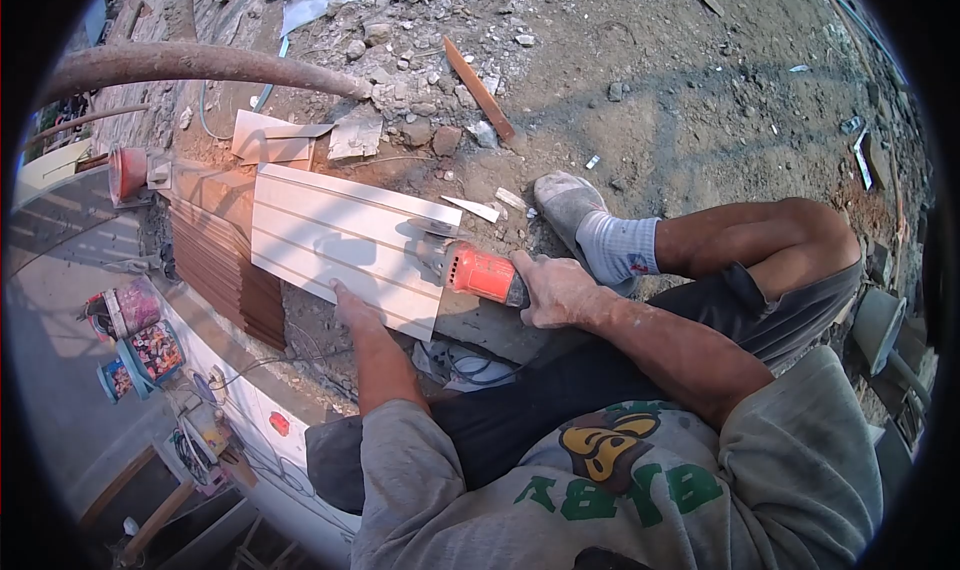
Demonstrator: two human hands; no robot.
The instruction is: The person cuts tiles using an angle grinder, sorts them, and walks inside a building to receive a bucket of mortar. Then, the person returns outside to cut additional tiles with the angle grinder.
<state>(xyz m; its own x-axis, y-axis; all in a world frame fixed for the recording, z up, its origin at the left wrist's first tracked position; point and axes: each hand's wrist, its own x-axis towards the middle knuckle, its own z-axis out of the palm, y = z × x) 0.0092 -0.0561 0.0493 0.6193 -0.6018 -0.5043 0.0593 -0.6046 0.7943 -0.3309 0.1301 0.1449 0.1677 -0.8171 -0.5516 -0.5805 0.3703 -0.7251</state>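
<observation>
My right hand (pixel 555 288) is wrapped round the rear of a red angle grinder (pixel 482 272). The grinder's disc end lies over the right end of a pale, grooved tile (pixel 340 245). With its fingers at the lower edge of that tile, my left hand (pixel 352 308) holds it; the fingers partly pass out of sight. Left of the tile stands a stack of reddish-brown tiles (pixel 215 260). Small cut pieces (pixel 475 208) lie on the ground beyond the tile's right corner.
Broken tile pieces (pixel 355 135) and a brown strip (pixel 480 90) lie on the rubble ahead. A curved pole (pixel 220 62) crosses the upper left. Buckets (pixel 155 350) stand at the lower left, near loose cables (pixel 285 460). My socked foot (pixel 575 210) rests right of the tile.
</observation>
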